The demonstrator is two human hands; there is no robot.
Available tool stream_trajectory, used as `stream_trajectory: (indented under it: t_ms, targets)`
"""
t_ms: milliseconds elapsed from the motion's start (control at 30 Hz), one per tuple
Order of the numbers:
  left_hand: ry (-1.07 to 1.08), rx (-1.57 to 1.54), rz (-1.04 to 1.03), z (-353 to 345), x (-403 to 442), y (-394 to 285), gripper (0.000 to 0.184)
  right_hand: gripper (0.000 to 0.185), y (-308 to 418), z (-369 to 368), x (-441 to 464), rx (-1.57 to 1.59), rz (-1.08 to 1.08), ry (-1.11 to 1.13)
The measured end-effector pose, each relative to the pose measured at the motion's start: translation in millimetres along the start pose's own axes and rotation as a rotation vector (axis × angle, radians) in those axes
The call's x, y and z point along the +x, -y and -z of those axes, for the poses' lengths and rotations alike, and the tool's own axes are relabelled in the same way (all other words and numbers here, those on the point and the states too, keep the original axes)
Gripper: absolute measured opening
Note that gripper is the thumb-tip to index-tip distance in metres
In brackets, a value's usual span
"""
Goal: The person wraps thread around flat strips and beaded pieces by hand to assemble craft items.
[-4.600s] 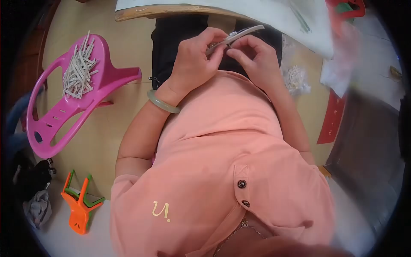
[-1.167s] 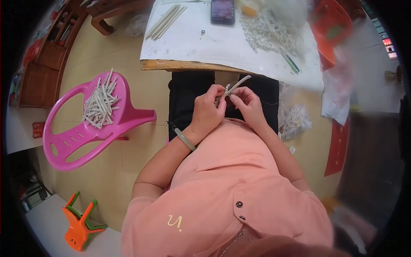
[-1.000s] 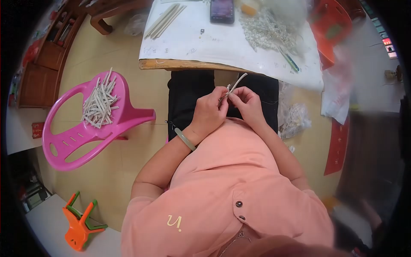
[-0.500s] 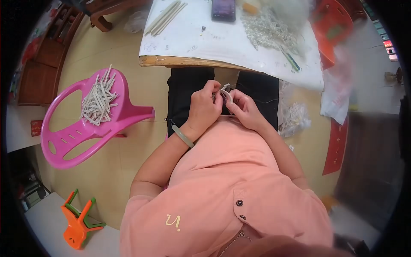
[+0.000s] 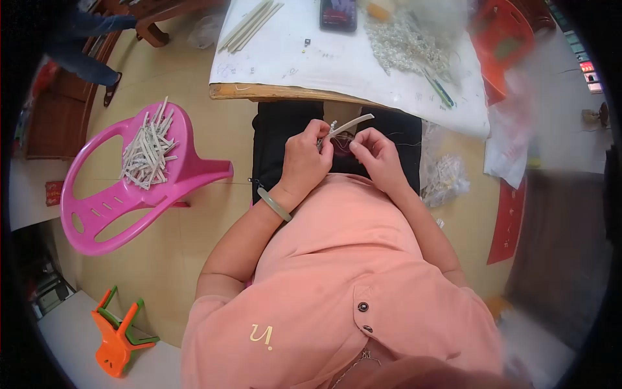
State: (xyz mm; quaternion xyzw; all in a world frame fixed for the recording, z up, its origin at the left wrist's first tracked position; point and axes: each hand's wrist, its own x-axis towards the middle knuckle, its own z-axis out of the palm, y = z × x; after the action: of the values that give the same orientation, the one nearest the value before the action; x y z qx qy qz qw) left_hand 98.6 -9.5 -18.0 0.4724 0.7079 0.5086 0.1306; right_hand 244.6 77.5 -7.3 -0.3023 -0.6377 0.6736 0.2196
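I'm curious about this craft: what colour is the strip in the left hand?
The strip is off-white; the head view shows it best.

Yellow "in" (image 5: 262,334) on pink shirt (image 5: 337,240)

Two hands held close together, both arms bent inward

The left hand (image 5: 306,153) pinches, thumb against fingers; the right hand (image 5: 378,157), just apart from it, curls with thumb and fingertips together; left forearm (image 5: 243,238) and right forearm (image 5: 427,220) converge towards the worktop's near edge (image 5: 291,93)
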Motion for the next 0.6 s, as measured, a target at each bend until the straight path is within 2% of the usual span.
stream_trajectory:
  t_ms: [33, 367, 600]
  targets:
    - [0.002, 0.001, -0.011, -0.3, -0.5, 0.3, 0.015, 0.007, -0.4, 0.5, 0.9, -0.012, -0.01, -0.079]
    - [0.064, -0.029, 0.011, 0.9, -1.9, -1.2, 0.013, 0.007, -0.6, -1.7, 0.7, -0.015, 0.092, -0.155]
    - [0.057, -0.018, 0.008, 0.1, -2.3, 0.1, 0.013, 0.007, 5.2, -1.3, -3.4, -0.043, 0.129, -0.126]
